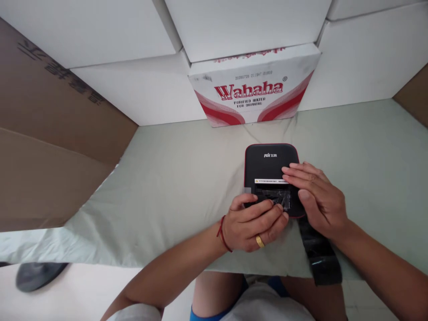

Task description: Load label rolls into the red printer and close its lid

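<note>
On cloth, one device, under two hands

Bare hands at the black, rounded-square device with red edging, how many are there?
2: the left hand, with a gold ring, over the device's near part; the right hand on its right side.

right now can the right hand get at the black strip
Probably yes: the right hand rests on the right side of the device, and the black strip lies close by, its lower end uncovered. The hand would likely have to leave the device.
</note>
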The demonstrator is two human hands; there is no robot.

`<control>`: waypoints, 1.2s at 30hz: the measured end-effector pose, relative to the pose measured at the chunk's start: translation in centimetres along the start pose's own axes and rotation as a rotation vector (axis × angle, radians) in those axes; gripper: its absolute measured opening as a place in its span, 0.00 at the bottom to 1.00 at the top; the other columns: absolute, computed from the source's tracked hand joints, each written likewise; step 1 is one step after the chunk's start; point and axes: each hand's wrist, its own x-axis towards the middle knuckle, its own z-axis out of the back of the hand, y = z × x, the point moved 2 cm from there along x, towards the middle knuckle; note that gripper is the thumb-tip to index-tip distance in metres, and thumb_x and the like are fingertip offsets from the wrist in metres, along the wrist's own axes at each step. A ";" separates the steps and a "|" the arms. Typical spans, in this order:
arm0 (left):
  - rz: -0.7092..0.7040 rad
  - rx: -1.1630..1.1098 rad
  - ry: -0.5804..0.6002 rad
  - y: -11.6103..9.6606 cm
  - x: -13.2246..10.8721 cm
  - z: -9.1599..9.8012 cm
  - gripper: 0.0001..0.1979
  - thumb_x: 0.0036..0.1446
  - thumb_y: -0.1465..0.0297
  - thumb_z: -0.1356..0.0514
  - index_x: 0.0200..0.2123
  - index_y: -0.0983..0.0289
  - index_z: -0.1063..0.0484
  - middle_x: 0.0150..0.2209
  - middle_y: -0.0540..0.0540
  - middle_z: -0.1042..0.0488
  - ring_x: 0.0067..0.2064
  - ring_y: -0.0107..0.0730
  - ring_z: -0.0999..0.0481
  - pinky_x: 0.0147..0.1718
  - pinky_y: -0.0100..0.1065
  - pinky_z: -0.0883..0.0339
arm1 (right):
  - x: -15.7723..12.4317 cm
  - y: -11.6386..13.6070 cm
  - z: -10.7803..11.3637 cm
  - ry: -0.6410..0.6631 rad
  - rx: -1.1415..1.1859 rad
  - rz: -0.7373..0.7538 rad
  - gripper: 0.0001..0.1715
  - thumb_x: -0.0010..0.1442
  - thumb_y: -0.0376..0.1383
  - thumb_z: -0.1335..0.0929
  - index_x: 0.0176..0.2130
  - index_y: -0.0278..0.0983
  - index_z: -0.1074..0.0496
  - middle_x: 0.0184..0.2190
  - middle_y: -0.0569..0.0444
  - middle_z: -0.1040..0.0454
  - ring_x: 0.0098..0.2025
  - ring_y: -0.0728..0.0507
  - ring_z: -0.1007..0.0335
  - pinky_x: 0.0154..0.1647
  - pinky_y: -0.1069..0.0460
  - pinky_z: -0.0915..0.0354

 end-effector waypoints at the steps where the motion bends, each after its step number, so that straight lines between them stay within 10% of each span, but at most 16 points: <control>1: 0.003 -0.005 -0.003 0.1 0.0 0.0 0.09 0.67 0.75 0.33 0.45 0.53 0.18 0.48 0.43 0.11 0.52 0.26 0.15 0.63 0.37 0.32 | -0.3 0.3 0.0 0.019 -0.012 0.038 0.25 0.74 0.32 0.34 0.66 0.44 0.23 0.62 0.46 0.16 0.67 0.35 0.23 0.73 0.30 0.34; 9: 0.190 -0.266 -0.157 0.9 -0.5 0.1 0.22 0.70 0.69 0.40 0.65 0.61 0.29 0.49 0.59 0.14 0.51 0.38 0.16 0.49 0.41 0.20 | -1.4 1.9 0.4 -0.054 -0.097 0.226 0.22 0.72 0.38 0.32 0.61 0.47 0.19 0.42 0.51 0.14 0.50 0.35 0.23 0.54 0.36 0.25; 13: 0.584 -0.328 -0.292 3.0 -2.4 -0.2 0.25 0.71 0.62 0.40 0.69 0.53 0.33 0.58 0.60 0.21 0.60 0.46 0.20 0.59 0.51 0.23 | -1.1 2.0 0.1 -0.059 -0.071 0.225 0.22 0.69 0.35 0.30 0.61 0.46 0.19 0.42 0.51 0.15 0.46 0.37 0.24 0.49 0.38 0.26; 18: 0.963 -0.757 -0.135 6.1 -4.5 -2.2 0.38 0.66 0.47 0.40 0.75 0.46 0.43 0.77 0.58 0.36 0.75 0.51 0.31 0.68 0.53 0.28 | -0.9 2.1 0.0 -0.074 -0.063 0.234 0.19 0.69 0.34 0.30 0.57 0.45 0.19 0.42 0.50 0.15 0.44 0.38 0.24 0.47 0.40 0.26; 29: 1.003 -0.994 0.004 6.0 -4.0 -3.2 0.46 0.65 0.53 0.40 0.81 0.45 0.57 0.82 0.52 0.45 0.81 0.46 0.39 0.75 0.55 0.32 | -0.8 2.4 0.0 -0.070 -0.116 0.265 0.13 0.69 0.33 0.30 0.52 0.42 0.19 0.41 0.50 0.15 0.43 0.39 0.24 0.46 0.40 0.26; 36: 1.194 -1.240 -0.179 5.4 -3.0 -3.9 0.44 0.53 0.64 0.35 0.73 0.47 0.42 0.80 0.50 0.41 0.81 0.49 0.42 0.79 0.55 0.44 | -0.7 2.6 0.1 -0.060 -0.131 0.279 0.14 0.68 0.30 0.29 0.51 0.41 0.19 0.41 0.50 0.15 0.43 0.40 0.23 0.46 0.41 0.24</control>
